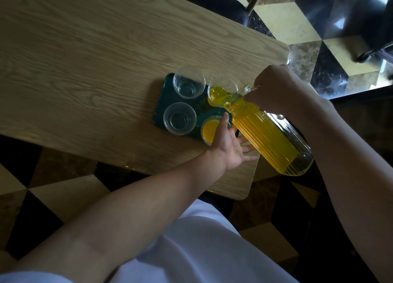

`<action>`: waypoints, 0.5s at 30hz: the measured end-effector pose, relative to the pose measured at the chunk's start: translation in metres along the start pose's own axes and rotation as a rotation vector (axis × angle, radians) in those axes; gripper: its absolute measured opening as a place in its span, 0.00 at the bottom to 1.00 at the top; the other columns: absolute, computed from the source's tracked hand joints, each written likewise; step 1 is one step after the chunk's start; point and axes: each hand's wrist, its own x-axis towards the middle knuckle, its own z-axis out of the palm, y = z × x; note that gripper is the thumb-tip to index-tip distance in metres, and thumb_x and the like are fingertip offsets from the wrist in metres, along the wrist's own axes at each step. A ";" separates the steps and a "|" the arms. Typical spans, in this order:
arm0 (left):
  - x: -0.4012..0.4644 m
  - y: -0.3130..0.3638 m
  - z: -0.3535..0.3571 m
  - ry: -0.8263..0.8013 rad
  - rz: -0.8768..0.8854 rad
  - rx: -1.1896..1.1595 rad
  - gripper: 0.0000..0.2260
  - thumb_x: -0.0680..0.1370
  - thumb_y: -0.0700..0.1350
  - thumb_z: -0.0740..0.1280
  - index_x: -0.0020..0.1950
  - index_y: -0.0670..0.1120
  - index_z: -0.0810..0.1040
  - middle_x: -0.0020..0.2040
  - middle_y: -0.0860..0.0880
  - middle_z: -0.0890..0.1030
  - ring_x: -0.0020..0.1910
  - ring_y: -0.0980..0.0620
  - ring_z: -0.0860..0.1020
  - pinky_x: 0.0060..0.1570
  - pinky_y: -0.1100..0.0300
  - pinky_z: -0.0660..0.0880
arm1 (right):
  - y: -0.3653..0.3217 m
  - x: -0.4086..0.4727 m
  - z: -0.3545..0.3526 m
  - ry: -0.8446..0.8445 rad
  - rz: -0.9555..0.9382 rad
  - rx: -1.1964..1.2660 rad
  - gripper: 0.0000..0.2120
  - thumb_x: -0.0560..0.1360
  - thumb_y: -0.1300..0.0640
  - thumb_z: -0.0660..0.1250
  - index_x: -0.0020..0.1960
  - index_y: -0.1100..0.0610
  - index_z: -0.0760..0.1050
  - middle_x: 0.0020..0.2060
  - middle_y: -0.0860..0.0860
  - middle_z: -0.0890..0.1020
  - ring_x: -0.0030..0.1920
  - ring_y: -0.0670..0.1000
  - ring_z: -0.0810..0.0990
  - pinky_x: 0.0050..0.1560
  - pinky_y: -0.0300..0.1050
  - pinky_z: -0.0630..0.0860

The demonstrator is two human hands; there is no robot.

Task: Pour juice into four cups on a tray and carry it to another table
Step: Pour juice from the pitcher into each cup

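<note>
A dark green tray [164, 95] lies on the wooden table [85, 59] and carries clear plastic cups. The two left cups, the far one [188, 83] and the near one [179, 118], hold no juice. The near right cup [209, 130] holds orange juice. My right hand [274, 89] grips the neck of a ribbed glass pitcher [274, 140] tilted over the far right cup [222, 91], and juice runs into it. My left hand [230, 146] is spread open, fingers under the pitcher's body and thumb by the near right cup.
The tray sits near the table's right end, close to its near edge. The floor [287, 21] has black and cream checkered tiles. A dark chair [365, 17] stands at the top right. My white clothing [202, 251] shows at the bottom.
</note>
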 end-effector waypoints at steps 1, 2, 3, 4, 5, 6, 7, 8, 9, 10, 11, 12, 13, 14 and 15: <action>0.000 0.000 0.000 -0.003 -0.002 -0.004 0.35 0.79 0.72 0.51 0.81 0.56 0.59 0.79 0.38 0.64 0.77 0.30 0.62 0.74 0.27 0.54 | -0.001 -0.001 -0.001 -0.001 -0.005 -0.008 0.10 0.73 0.57 0.70 0.38 0.65 0.80 0.40 0.63 0.84 0.39 0.66 0.85 0.32 0.50 0.77; -0.001 0.000 0.001 -0.004 -0.003 -0.005 0.35 0.79 0.72 0.51 0.81 0.56 0.59 0.80 0.38 0.64 0.78 0.30 0.61 0.74 0.27 0.54 | -0.002 -0.002 -0.002 0.000 -0.009 -0.014 0.10 0.73 0.57 0.70 0.38 0.65 0.81 0.40 0.63 0.84 0.40 0.66 0.86 0.33 0.53 0.80; -0.002 0.000 0.001 -0.005 -0.003 -0.004 0.35 0.79 0.72 0.51 0.82 0.56 0.58 0.80 0.38 0.64 0.78 0.30 0.61 0.74 0.27 0.54 | -0.003 -0.003 -0.003 0.002 -0.010 -0.017 0.10 0.73 0.58 0.70 0.38 0.65 0.81 0.40 0.63 0.84 0.40 0.66 0.86 0.34 0.57 0.83; -0.002 0.001 0.001 -0.004 -0.003 -0.003 0.35 0.79 0.72 0.51 0.82 0.56 0.58 0.80 0.38 0.63 0.78 0.30 0.61 0.74 0.27 0.54 | -0.003 -0.003 -0.004 0.003 -0.008 -0.015 0.10 0.73 0.58 0.70 0.38 0.65 0.81 0.40 0.63 0.84 0.40 0.66 0.86 0.37 0.60 0.84; -0.003 0.001 0.002 -0.003 -0.006 -0.003 0.35 0.79 0.72 0.51 0.82 0.56 0.57 0.80 0.38 0.63 0.78 0.30 0.60 0.74 0.27 0.54 | -0.004 -0.004 -0.004 0.004 -0.006 -0.010 0.10 0.72 0.58 0.70 0.38 0.65 0.81 0.40 0.63 0.84 0.40 0.67 0.86 0.38 0.61 0.85; -0.003 0.002 0.002 -0.003 -0.011 -0.002 0.36 0.79 0.72 0.51 0.82 0.56 0.56 0.80 0.38 0.62 0.78 0.30 0.60 0.74 0.27 0.54 | -0.004 -0.003 -0.005 0.003 -0.001 -0.006 0.10 0.72 0.58 0.70 0.38 0.65 0.81 0.40 0.64 0.84 0.40 0.67 0.86 0.39 0.62 0.85; -0.004 0.003 0.002 -0.004 -0.017 -0.001 0.36 0.79 0.72 0.51 0.83 0.56 0.55 0.81 0.38 0.62 0.79 0.30 0.59 0.74 0.27 0.54 | -0.004 -0.003 -0.004 0.002 0.005 -0.004 0.10 0.72 0.58 0.70 0.38 0.66 0.81 0.40 0.64 0.84 0.41 0.67 0.86 0.39 0.62 0.85; -0.005 0.004 0.002 -0.002 -0.023 -0.001 0.37 0.79 0.73 0.51 0.83 0.56 0.53 0.81 0.38 0.61 0.79 0.30 0.59 0.74 0.27 0.54 | -0.004 -0.003 -0.004 -0.001 0.009 -0.003 0.10 0.72 0.58 0.70 0.38 0.66 0.81 0.40 0.64 0.85 0.40 0.67 0.86 0.38 0.62 0.85; -0.006 0.004 0.002 0.002 -0.027 -0.001 0.37 0.79 0.73 0.52 0.83 0.56 0.52 0.82 0.38 0.60 0.79 0.30 0.58 0.74 0.27 0.54 | -0.004 -0.002 -0.004 -0.002 0.011 0.002 0.10 0.71 0.58 0.70 0.38 0.66 0.81 0.40 0.64 0.85 0.39 0.66 0.86 0.37 0.61 0.85; -0.007 0.005 0.002 0.005 -0.030 0.000 0.37 0.79 0.73 0.52 0.83 0.56 0.52 0.82 0.38 0.60 0.79 0.30 0.58 0.74 0.27 0.54 | -0.004 -0.002 -0.003 -0.002 0.011 0.010 0.10 0.71 0.58 0.70 0.38 0.66 0.81 0.40 0.64 0.85 0.37 0.65 0.86 0.35 0.59 0.84; -0.008 0.005 0.002 0.006 -0.032 0.001 0.37 0.79 0.72 0.52 0.83 0.56 0.52 0.82 0.38 0.60 0.79 0.30 0.58 0.74 0.27 0.54 | -0.004 -0.002 -0.003 -0.002 0.013 0.017 0.10 0.71 0.58 0.69 0.37 0.66 0.81 0.40 0.65 0.85 0.35 0.63 0.85 0.33 0.57 0.82; -0.008 0.005 0.002 0.010 -0.031 0.003 0.37 0.79 0.72 0.52 0.83 0.56 0.52 0.82 0.38 0.60 0.79 0.30 0.59 0.74 0.27 0.54 | -0.004 -0.001 -0.002 -0.002 0.014 0.021 0.10 0.71 0.58 0.69 0.37 0.66 0.81 0.40 0.65 0.85 0.34 0.63 0.85 0.31 0.55 0.81; -0.009 0.005 0.003 0.012 -0.030 0.005 0.36 0.79 0.72 0.52 0.83 0.56 0.53 0.81 0.38 0.61 0.79 0.30 0.59 0.74 0.27 0.54 | -0.004 -0.001 -0.002 0.001 0.014 0.023 0.10 0.70 0.58 0.69 0.37 0.66 0.81 0.40 0.65 0.85 0.33 0.63 0.84 0.31 0.53 0.79; -0.009 0.005 0.003 0.015 -0.031 0.007 0.36 0.79 0.72 0.52 0.83 0.57 0.53 0.81 0.38 0.60 0.79 0.30 0.59 0.73 0.26 0.54 | -0.004 -0.001 -0.001 0.002 0.016 0.023 0.10 0.70 0.58 0.70 0.37 0.66 0.80 0.40 0.65 0.85 0.33 0.64 0.83 0.30 0.53 0.78; -0.010 0.006 0.003 0.017 -0.033 0.008 0.36 0.79 0.72 0.52 0.83 0.57 0.53 0.81 0.38 0.60 0.79 0.30 0.59 0.73 0.26 0.55 | -0.003 -0.001 -0.001 0.005 0.017 0.025 0.11 0.70 0.58 0.70 0.37 0.66 0.80 0.40 0.65 0.85 0.33 0.65 0.83 0.30 0.55 0.79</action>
